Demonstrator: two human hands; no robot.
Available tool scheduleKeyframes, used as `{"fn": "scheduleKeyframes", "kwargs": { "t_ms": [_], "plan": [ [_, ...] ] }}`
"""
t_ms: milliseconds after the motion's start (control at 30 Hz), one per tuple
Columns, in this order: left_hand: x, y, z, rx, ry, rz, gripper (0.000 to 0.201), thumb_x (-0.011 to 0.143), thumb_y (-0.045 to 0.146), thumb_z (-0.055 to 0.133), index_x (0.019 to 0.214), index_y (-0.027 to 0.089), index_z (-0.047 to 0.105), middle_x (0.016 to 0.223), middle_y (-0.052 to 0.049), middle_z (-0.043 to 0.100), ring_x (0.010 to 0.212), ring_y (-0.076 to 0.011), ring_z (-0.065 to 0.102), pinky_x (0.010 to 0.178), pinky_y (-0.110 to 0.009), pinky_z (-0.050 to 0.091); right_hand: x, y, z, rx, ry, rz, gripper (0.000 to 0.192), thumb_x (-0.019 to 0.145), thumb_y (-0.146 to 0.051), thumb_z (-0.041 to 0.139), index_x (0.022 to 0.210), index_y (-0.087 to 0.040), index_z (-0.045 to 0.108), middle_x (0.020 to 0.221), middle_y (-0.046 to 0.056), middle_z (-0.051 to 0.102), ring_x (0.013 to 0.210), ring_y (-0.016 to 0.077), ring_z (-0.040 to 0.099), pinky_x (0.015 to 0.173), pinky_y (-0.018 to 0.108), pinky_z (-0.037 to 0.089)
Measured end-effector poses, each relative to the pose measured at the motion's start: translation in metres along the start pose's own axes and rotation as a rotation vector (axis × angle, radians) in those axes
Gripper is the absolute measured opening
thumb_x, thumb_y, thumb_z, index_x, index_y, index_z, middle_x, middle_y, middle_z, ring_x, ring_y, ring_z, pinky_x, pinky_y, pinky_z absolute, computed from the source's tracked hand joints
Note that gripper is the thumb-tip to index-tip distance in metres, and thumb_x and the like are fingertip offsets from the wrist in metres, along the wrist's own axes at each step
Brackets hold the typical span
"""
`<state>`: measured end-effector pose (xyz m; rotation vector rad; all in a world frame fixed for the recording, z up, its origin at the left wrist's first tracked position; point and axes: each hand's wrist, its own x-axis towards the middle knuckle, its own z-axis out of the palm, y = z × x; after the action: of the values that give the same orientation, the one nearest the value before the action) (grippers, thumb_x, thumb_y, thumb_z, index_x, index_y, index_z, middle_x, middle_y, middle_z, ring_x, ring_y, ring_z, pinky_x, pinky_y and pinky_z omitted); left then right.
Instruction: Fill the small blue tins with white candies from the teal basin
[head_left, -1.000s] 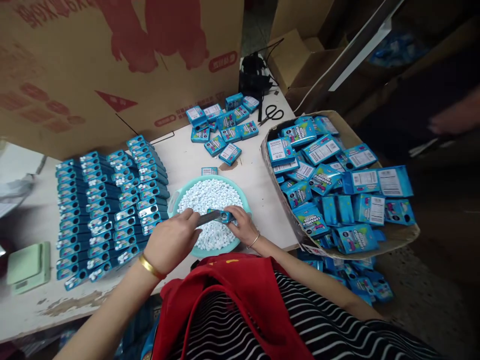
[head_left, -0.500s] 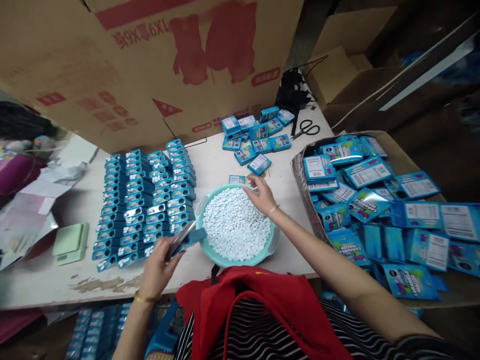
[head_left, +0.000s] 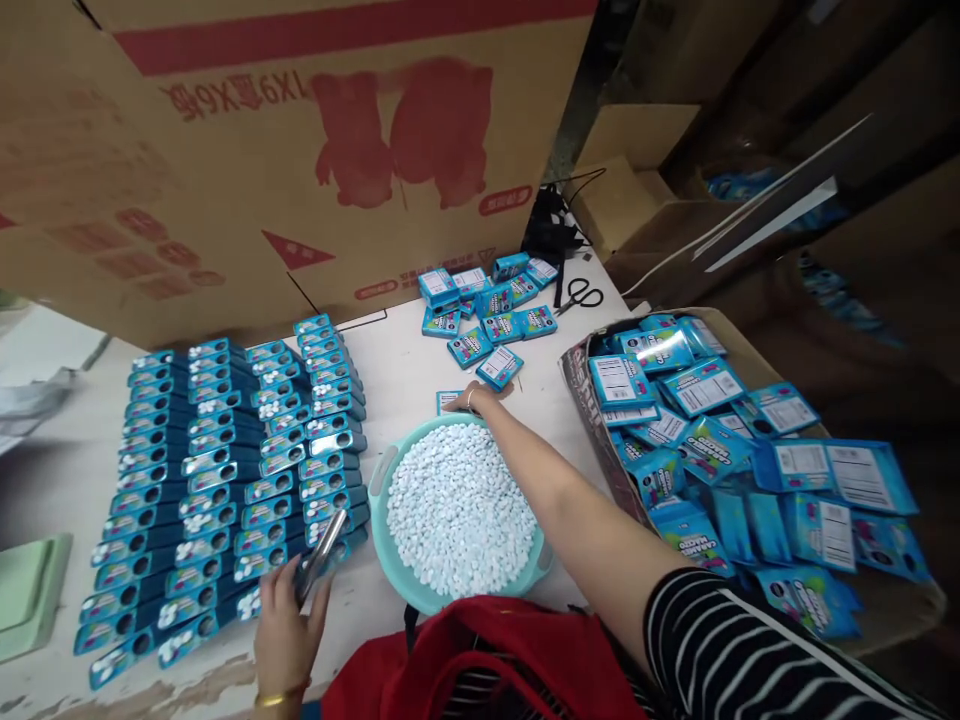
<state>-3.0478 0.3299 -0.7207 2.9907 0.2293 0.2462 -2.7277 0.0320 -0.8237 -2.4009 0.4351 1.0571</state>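
My left hand (head_left: pixel 289 625) is closed around a narrow, shiny metal tool (head_left: pixel 327 542), whose exact kind is unclear. It hovers by the front end of the rows of small blue candy boxes (head_left: pixel 270 485), left of the bowl; many of these stand with round holes showing, and white pellets lie on some. A turquoise bowl (head_left: pixel 379 520) full of small white candies (head_left: pixel 457 510) stands before me. Past its far rim reaches my right hand (head_left: pixel 459 398), beside or touching a blue box (head_left: pixel 445 403) on the table. Its fingers are mostly hidden.
Several closed blue boxes (head_left: pixel 495 315) lie in a pile at the back, near black scissors (head_left: pixel 581 297). A carton (head_left: pixel 600 425) of larger blue packs stands at right. Behind the table rises a big cardboard box (head_left: pixel 247 180). A pale green scale (head_left: pixel 34 595) sits at far left.
My right hand has reached further over the bowl's far rim, toward the blue box there. My left hand, metal tool in it, has drawn away from the bowl toward the rows. The view has shifted.
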Motion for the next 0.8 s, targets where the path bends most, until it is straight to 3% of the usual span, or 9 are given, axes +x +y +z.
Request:
{"fn": "scheduleKeyframes", "kwargs": {
  "t_ms": [100, 200, 300, 367, 467, 600, 700, 800],
  "plan": [
    [0.004, 0.032, -0.009, -0.119, 0.027, 0.048, 0.042, 0.087, 0.047, 0.049, 0.111, 0.013, 0.053, 0.099, -0.013, 0.06, 0.094, -0.0269, 0.059, 0.082, -0.041, 0.05, 0.001, 0.001, 0.002, 0.135, 0.038, -0.086, 0.094, 0.038, -0.043, 0.088, 0.118, -0.004, 0.057, 0.119, 0.025, 0.059, 0.119, 0.04, 0.048, 0.081, 0.037, 0.051],
    [0.033, 0.072, -0.008, -0.315, -0.014, 0.123, 0.03, 0.088, 0.039, 0.051, 0.108, 0.018, 0.055, 0.097, -0.008, 0.065, 0.089, -0.021, 0.062, 0.081, -0.034, 0.049, -0.008, 0.01, -0.003, 0.209, 0.106, -0.217, 0.068, 0.057, -0.046, 0.08, 0.112, -0.011, 0.059, 0.116, 0.017, 0.062, 0.117, 0.0325, 0.051, 0.088, 0.035, 0.048],
    [0.095, 0.11, 0.008, -0.41, -0.052, 0.15, 0.025, 0.086, 0.039, 0.053, 0.102, 0.019, 0.057, 0.086, -0.004, 0.067, 0.075, -0.017, 0.062, 0.07, -0.028, 0.05, -0.023, 0.033, -0.014, 0.312, 0.245, -0.408, 0.053, 0.076, -0.042, 0.066, 0.121, -0.018, 0.051, 0.126, 0.008, 0.057, 0.119, 0.0205, 0.05, 0.099, 0.03, 0.042],
    [0.149, 0.132, 0.028, -0.421, -0.146, 0.211, 0.018, 0.088, 0.034, 0.049, 0.093, 0.02, 0.06, 0.077, -0.002, 0.066, 0.068, -0.0154, 0.06, 0.067, -0.027, 0.049, -0.036, 0.057, -0.022, 0.466, 0.4, -0.598, 0.049, 0.079, -0.037, 0.063, 0.122, -0.019, 0.048, 0.125, 0.008, 0.055, 0.118, 0.0189, 0.05, 0.1, 0.031, 0.04],
    [0.23, 0.167, 0.071, -0.331, -0.335, 0.338, 0.025, 0.088, 0.027, 0.044, 0.102, 0.018, 0.062, 0.095, -0.006, 0.069, 0.086, -0.0181, 0.063, 0.079, -0.028, 0.048, -0.063, 0.097, -0.031, 0.704, 0.606, -0.79, 0.04, 0.079, -0.036, 0.064, 0.114, -0.02, 0.052, 0.114, 0.01, 0.058, 0.108, 0.0229, 0.054, 0.096, 0.038, 0.044],
    [0.299, 0.214, 0.141, -0.232, -0.61, 0.534, 0.032, 0.086, 0.025, 0.046, 0.114, 0.022, 0.061, 0.105, -0.006, 0.069, 0.097, -0.0192, 0.062, 0.085, -0.027, 0.046, -0.103, 0.137, -0.032, 0.941, 0.6, -0.612, 0.037, 0.076, -0.04, 0.068, 0.105, -0.023, 0.053, 0.102, 0.006, 0.06, 0.097, 0.0227, 0.058, 0.089, 0.038, 0.049],
    [0.318, 0.237, 0.184, -0.16, -0.703, 0.586, 0.028, 0.084, 0.025, 0.051, 0.109, 0.022, 0.063, 0.101, -0.007, 0.068, 0.093, -0.0212, 0.063, 0.08, -0.028, 0.046, -0.122, 0.151, -0.025, 1.259, 0.425, -0.343, 0.041, 0.068, -0.044, 0.074, 0.096, -0.024, 0.052, 0.091, 0.003, 0.063, 0.085, 0.0222, 0.062, 0.08, 0.038, 0.053],
    [0.322, 0.244, 0.211, -0.065, -0.733, 0.561, 0.026, 0.083, 0.019, 0.049, 0.106, 0.018, 0.062, 0.104, -0.011, 0.065, 0.089, -0.0221, 0.062, 0.075, -0.03, 0.046, -0.13, 0.154, -0.017, 1.535, 0.182, -0.136, 0.04, 0.066, -0.045, 0.074, 0.089, -0.023, 0.05, 0.083, 0.002, 0.066, 0.076, 0.0228, 0.065, 0.073, 0.04, 0.055]
  ]
}}
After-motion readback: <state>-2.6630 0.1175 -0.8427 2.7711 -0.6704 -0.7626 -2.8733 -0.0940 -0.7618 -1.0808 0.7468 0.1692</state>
